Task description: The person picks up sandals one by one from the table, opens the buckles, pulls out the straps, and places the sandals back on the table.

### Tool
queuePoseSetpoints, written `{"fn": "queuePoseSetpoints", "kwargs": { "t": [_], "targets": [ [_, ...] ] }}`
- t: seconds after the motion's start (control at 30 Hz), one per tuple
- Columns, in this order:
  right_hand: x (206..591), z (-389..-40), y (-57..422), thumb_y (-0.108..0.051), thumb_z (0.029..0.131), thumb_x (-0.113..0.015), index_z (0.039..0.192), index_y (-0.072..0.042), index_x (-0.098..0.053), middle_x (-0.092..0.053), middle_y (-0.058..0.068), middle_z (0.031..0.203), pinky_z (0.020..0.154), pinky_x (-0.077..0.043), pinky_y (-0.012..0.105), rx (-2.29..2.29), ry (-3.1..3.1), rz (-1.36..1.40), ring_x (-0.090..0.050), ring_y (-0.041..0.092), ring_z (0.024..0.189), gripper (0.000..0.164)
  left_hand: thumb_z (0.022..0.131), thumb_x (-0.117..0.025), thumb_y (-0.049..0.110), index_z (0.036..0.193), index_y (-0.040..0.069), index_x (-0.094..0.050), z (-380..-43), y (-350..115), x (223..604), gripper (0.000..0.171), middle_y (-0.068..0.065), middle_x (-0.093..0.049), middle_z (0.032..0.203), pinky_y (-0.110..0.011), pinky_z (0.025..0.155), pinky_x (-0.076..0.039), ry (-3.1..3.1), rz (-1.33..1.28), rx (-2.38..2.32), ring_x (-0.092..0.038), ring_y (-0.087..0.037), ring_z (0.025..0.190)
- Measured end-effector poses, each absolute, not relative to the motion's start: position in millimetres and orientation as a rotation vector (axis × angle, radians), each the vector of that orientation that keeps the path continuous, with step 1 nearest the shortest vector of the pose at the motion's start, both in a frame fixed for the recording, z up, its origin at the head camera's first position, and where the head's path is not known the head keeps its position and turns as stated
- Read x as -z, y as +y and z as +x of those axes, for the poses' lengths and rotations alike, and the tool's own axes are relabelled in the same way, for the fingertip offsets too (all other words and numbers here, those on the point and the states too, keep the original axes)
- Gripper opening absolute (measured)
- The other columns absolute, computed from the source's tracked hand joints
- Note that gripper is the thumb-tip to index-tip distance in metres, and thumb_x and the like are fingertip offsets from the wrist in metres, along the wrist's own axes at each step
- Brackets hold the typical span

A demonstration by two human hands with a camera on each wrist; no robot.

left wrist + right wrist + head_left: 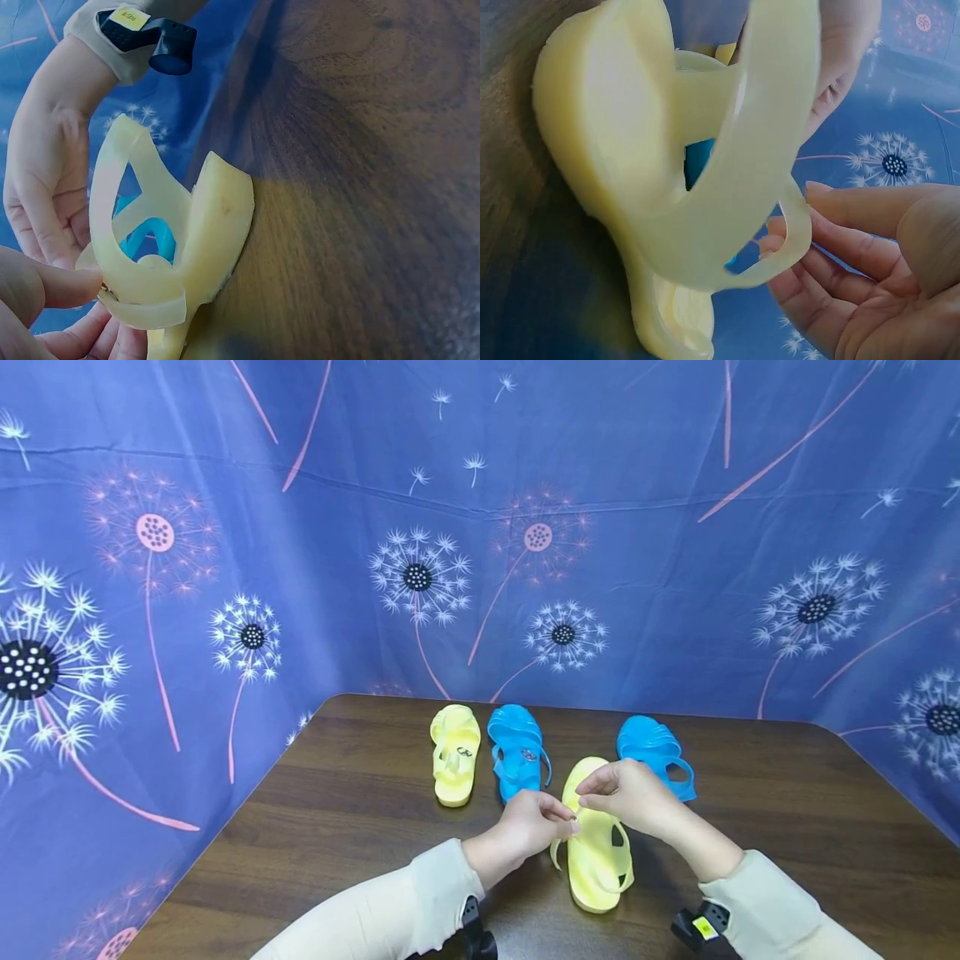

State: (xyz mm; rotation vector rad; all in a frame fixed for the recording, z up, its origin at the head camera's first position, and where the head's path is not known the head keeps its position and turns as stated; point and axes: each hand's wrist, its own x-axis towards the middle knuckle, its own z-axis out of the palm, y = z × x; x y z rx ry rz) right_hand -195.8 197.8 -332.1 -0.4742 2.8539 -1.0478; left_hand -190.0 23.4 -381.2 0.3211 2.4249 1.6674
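Observation:
A yellow sandal (592, 853) stands on the table in front of me, toe end away. My left hand (528, 822) pinches its strap by a small metal buckle (106, 288), thumb on top and fingers underneath. My right hand (633, 793) is over the front of the sandal with thumb and fingers slightly parted. In the right wrist view its loosely bent fingers reach behind the looped strap (799, 236), and the thumb tip is close to the strap's edge. The wide strap band (727, 232) hides part of the left hand there.
Beyond the hands stand another yellow sandal (453, 760), a blue sandal (516, 739) and, at the right, a second blue sandal (648, 739) partly behind my right hand. All rest on the brown wooden table (360, 827). A blue dandelion-patterned cloth (480, 543) hangs behind it.

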Motion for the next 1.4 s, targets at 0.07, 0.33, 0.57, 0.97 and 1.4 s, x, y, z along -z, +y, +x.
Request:
{"fn": "queuePoseSetpoints", "kwargs": {
  "t": [0.07,0.33,0.57,0.97,1.4],
  "targets": [
    [331.6,-197.1,195.4,-0.014,0.083,-0.075,0.094,-0.004,-0.075,-0.074,0.003,0.087,0.064,-0.055,0.033,1.007,2.859,-0.525,-0.067,0.020,0.079,0.015,0.081,-0.077,0.006,0.084,0.001,-0.072,-189.8,23.3,380.3,0.007,-0.003,-0.068,0.072,-0.018,0.056,-0.047,2.425,0.320,-1.668,-0.058,-0.006,0.065],
    [332.6,-201.3,195.0,-0.013,0.085,-0.072,0.078,-0.009,-0.075,-0.067,0.002,0.065,0.047,-0.037,0.024,0.912,2.791,-0.534,-0.048,0.010,0.054,0.009,0.082,-0.076,0.007,0.083,0.001,-0.073,-189.7,24.0,378.4,0.007,-0.002,-0.065,0.070,-0.018,0.053,-0.045,2.429,0.290,-1.649,-0.056,-0.007,0.062],
    [335.6,-200.5,196.8,-0.016,0.090,-0.068,0.071,-0.011,-0.073,-0.062,0.002,0.053,0.042,-0.024,0.020,0.964,2.708,-0.569,-0.038,0.009,0.045,0.020,0.082,-0.075,0.007,0.084,0.001,-0.073,-189.6,23.5,379.3,0.007,-0.001,-0.063,0.069,-0.019,0.053,-0.044,2.430,0.265,-1.652,-0.056,-0.007,0.062],
    [343.1,-203.2,206.7,-0.014,0.090,-0.068,0.082,-0.005,-0.073,-0.064,0.005,0.063,0.048,-0.043,0.025,1.062,2.640,-0.628,-0.052,0.012,0.054,0.013,0.083,-0.075,0.009,0.084,0.003,-0.073,-189.3,22.6,381.4,0.007,-0.001,-0.063,0.066,-0.019,0.052,-0.044,2.442,0.254,-1.650,-0.057,-0.008,0.060],
    [349.2,-202.0,225.7,-0.016,0.088,-0.071,0.098,0.003,-0.072,-0.070,0.009,0.084,0.069,-0.057,0.037,1.160,2.609,-0.465,-0.065,0.021,0.076,0.022,0.083,-0.076,0.012,0.085,0.004,-0.073,-187.8,22.7,381.9,0.009,0.000,-0.061,0.068,-0.021,0.051,-0.044,2.455,0.245,-1.643,-0.054,-0.009,0.059]
  ]
}}
